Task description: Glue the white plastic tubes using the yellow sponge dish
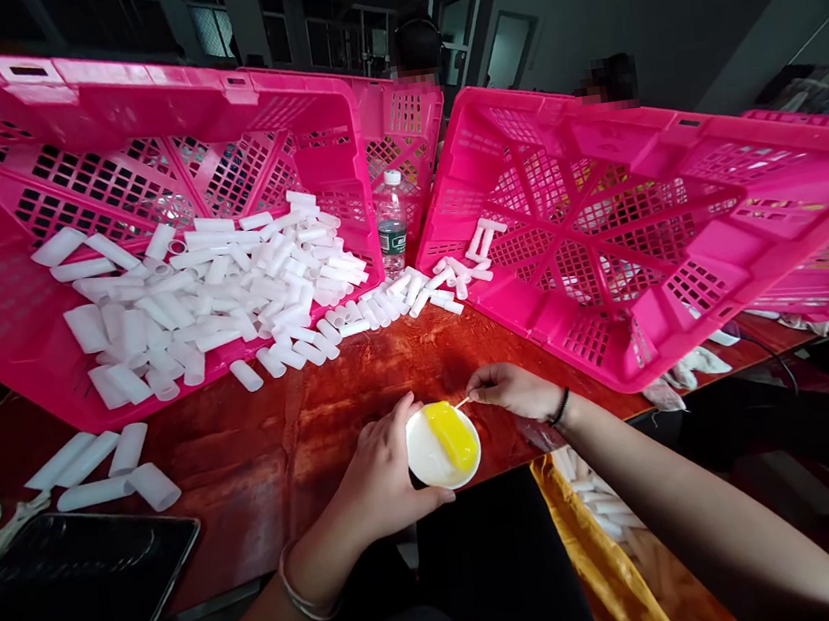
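left hand [378,476] is wrapped round the near side of a little white dish [421,454], thumb along the rim, so it's clamped on the dish, low in the middle of the frame. right hand [515,389] is pinched shut on a thin stick [462,402] just right of it, tip pointing at the dish's upper edge where the yellow stuff [451,434] sits, mostly pooled on the right half. my take on doing this bit well: keep the dish level and tucked close, since the yellow runs right up to the rim, and only load the tip of the stick with a light touch so nothing drips on the red-brown table [305,404]. can't tell if the tip is actually in the yellow or just at the edge. so the dish sits in the left palm, and the stick hand is just up and right of it, nearly touching. further out, a pile of white tubes [230,283] spills from a tipped pink crate [133,113] in the upper left, a second pink crate [601,227] leans at the right, and a water bottle [390,221] stands between them. dark tablet [76,574] at lower left, gold cloth [595,550] with more tubes at lower right.
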A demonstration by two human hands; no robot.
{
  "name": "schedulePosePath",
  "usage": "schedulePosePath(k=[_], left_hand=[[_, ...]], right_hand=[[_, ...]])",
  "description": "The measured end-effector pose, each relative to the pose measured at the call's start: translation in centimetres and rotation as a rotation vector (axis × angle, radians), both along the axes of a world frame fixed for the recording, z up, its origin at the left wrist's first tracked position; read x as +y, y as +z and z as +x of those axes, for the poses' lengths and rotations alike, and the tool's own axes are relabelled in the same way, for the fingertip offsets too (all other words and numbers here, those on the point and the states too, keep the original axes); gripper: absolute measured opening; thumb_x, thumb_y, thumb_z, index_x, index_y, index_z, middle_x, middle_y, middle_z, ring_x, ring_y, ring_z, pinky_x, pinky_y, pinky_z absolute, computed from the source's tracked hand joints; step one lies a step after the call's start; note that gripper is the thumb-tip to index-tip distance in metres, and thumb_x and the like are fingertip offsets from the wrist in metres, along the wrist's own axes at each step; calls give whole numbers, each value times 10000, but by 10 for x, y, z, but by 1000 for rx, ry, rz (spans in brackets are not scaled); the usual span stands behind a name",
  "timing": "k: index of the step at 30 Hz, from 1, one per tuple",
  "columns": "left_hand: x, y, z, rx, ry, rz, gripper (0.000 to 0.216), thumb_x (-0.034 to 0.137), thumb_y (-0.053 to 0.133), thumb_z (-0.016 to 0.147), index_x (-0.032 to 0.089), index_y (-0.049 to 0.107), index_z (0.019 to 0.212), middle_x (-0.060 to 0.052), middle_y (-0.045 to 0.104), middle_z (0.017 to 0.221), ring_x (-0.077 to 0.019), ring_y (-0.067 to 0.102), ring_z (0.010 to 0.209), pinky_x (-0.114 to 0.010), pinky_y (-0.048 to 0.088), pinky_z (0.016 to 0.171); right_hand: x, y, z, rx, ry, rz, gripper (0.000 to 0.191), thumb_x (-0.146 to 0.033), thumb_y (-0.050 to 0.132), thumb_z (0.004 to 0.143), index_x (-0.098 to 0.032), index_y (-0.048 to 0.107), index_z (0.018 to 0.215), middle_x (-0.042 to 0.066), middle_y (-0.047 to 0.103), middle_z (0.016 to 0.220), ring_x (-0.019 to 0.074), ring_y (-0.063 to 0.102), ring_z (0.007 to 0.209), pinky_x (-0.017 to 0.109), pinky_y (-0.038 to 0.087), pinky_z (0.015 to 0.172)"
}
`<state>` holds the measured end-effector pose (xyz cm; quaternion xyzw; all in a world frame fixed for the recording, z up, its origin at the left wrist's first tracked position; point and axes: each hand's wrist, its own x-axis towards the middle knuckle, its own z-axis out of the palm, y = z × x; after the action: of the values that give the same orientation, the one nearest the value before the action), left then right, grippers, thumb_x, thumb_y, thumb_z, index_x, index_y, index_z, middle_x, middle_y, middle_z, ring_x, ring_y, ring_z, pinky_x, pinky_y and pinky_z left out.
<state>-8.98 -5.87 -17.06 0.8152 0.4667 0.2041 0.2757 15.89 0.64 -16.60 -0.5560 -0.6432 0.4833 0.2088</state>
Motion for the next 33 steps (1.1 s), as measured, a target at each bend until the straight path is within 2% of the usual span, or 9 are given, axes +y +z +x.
schedulePosePath(k=[5,9,13,17,20,25,29,33], left_hand=[[0,0,0,-14,4,0,1164,390,836,561,208,122,1463,-169,455,1427,-380,426,1294,-548,316,1062],[1,-1,0,-18,0,3,1175,385,841,553,220,115,1462,-167,441,1439,-380,414,1303,-548,301,1069],[0,-2,0,-23,-8,14,1193,379,839,564,209,78,1467,-180,443,1434,-378,419,1298,-550,301,1064],[0,-5,0,-36,-9,27,1200,385,838,569,213,65,1470,-182,439,1435,-379,416,1297,-555,303,1061],[-1,-6,0,-40,-4,30,1208,375,847,558,212,74,1471,-185,443,1430,-379,418,1298,-556,303,1067],[-2,-6,-2,-60,-7,39,1202,383,852,554,213,99,1476,-184,455,1423,-387,416,1303,-566,301,1074],[1,-8,-2,-63,-12,15,1210,397,852,549,203,102,1480,-194,441,1430,-395,407,1309,-580,302,1071],[0,-12,1,-43,-17,5,1207,460,839,557,202,115,1488,-214,368,1473,-408,367,1335,-603,284,1077]], right_hand=[[-9,22,13,-98,-35,98,213,-360,527,767,-169,602,709,8,575,664,154,509,638,288,391,635],[-38,42,15,-215,8,199,136,-257,519,777,-173,595,701,15,589,685,161,519,661,286,382,648],[-75,45,-6,-392,122,321,182,-140,450,798,-168,618,735,53,641,756,175,569,717,282,403,675],[-95,42,-26,-447,101,346,194,-125,448,825,-176,627,769,59,656,782,186,594,749,277,413,688],[-93,52,-30,-548,101,410,190,-108,460,818,-184,619,748,52,643,752,185,588,714,277,395,662],[-67,73,-42,-715,97,595,213,-139,455,863,-176,632,752,70,634,758,184,579,706,280,367,644],[-47,76,-65,-856,245,612,215,-129,462,856,-152,661,776,101,652,794,190,589,700,293,367,648],[-42,72,-88,-921,403,556,201,-98,491,817,-122,685,868,146,671,840,230,621,768,307,396,677]])
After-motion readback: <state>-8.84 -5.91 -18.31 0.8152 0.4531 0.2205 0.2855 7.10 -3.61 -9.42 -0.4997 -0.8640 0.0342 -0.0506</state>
